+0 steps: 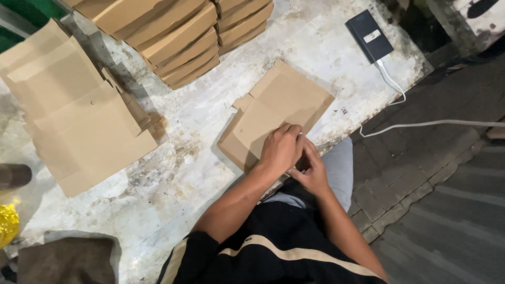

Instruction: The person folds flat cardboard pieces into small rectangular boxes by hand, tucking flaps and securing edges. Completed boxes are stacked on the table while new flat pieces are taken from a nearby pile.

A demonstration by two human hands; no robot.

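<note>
A flat brown cardboard box blank [284,102] lies on the worn white table [200,158], near its front edge. My left hand [281,149] presses down on the blank's near flap, fingers curled over the edge. My right hand [314,171] is right beside it at the table's edge, pinching the same flap from below; part of it is hidden by the left hand.
A pile of unfolded cardboard blanks [73,110] lies at the left. Stacks of folded flat boxes [179,37] stand at the back. A dark power bank [369,35] with a white cable [421,124] sits at the far right corner. A yellow object [8,223] is at the left edge.
</note>
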